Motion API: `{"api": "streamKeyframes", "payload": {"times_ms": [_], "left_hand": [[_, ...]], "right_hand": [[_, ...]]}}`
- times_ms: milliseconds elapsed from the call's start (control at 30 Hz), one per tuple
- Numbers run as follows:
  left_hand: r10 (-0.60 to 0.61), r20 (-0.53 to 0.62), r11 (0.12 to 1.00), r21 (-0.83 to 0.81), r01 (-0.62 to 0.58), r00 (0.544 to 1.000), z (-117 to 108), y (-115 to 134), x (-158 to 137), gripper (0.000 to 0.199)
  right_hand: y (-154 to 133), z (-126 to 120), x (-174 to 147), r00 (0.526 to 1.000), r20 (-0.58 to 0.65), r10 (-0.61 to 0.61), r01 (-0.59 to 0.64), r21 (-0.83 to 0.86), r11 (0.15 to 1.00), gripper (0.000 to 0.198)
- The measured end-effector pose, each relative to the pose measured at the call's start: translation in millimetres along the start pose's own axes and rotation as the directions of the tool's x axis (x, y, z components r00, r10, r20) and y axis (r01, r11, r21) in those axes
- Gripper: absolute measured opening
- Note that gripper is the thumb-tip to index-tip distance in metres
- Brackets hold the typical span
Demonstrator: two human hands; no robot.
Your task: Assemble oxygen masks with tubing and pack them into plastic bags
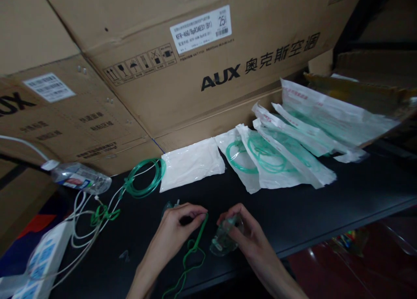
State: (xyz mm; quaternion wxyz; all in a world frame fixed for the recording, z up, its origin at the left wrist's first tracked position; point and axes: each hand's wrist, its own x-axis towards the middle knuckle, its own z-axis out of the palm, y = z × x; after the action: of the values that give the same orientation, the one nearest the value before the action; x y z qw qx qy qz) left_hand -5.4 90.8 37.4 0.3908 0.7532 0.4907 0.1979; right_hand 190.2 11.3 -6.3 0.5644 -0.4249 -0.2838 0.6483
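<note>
Above the tabletop (pixel 137 220), left hand (pixel 172 225) pinches the green strap (pixel 202 229) and right hand (pixel 249 229) grips the clear plastic piece (pixel 223 238); light pressure and an untangled strap are advisable.

Lower centre, the thin green cord (pixel 195 246) winds loosely to the bottom edge; the translucent piece (pixel 224 239) is just right.

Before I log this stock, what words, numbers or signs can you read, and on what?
"AUX 奥克斯空调": large carton
"KFR-46G/BpR3AES1(B1)", slightly blurred, and "25": its white label
Up arrows, glass, umbrella: signs on that carton
"UX", cut off by the frame: left cardboard
Too small or blurred: remaining carton print, left label, red print on packets, bottle label.
</note>
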Motion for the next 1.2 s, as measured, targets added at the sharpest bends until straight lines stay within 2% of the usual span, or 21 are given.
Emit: {"api": "streamKeyframes", "payload": {"times_ms": [100, 167, 333, 433, 567, 700, 800, 967, 1200], "left_hand": [[-0.029, -0.008, 0.994, -0.101, 0.028, 1.0, 2, -5, -3, 0.015], [-0.048, -0.007, 0.983, -0.177, 0.046, 0.999, 3, -7, -5, 0.015], [-0.098, 0.015, 0.927, -0.362, 0.097, 0.995, 8, -6, -8, 0.013], [-0.081, -0.022, 0.903, -0.424, 0.064, 0.996, 12, -5, -8, 0.01], [-0.051, -0.095, 0.901, -0.433, 0.005, 0.994, 18, -8, -6, 0.009], [-0.011, -0.152, 0.92, -0.389, -0.049, 0.988, 22, -9, -4, 0.013], [-0.067, -0.147, 0.911, -0.413, 0.001, 0.987, 23, -6, -6, 0.016], [-0.188, -0.13, 0.841, -0.533, 0.091, 0.973, 21, -2, -6, 0.024], [-0.208, -0.246, 0.89, -0.449, 0.078, 0.947, 11, -9, 6, 0.022]], "right_hand": [[-1, 3, 1, 0.999, 0.044, 0.008, -0.007, -0.029, 1.0, 0.041], [1, 6, 3, 0.997, 0.06, 0.047, -0.048, 0.008, 0.999, 0.052], [9, 10, 7, 0.991, 0.042, 0.126, -0.129, 0.088, 0.988, 0.045], [10, 13, 7, 0.99, 0.046, 0.134, -0.137, 0.074, 0.988, 0.038], [10, 17, 8, 0.992, 0.043, 0.115, -0.117, 0.039, 0.992, 0.033], [9, 19, 9, 0.996, 0.016, 0.091, -0.092, 0.047, 0.995, 0.04], [8, 21, 9, 0.997, 0.025, 0.077, -0.078, 0.07, 0.994, 0.044], [6, 23, 10, 0.997, 0.005, 0.08, -0.08, 0.064, 0.995, 0.039], [4, 23, 8, 0.996, -0.013, 0.085, -0.084, 0.056, 0.995, 0.048]]}}
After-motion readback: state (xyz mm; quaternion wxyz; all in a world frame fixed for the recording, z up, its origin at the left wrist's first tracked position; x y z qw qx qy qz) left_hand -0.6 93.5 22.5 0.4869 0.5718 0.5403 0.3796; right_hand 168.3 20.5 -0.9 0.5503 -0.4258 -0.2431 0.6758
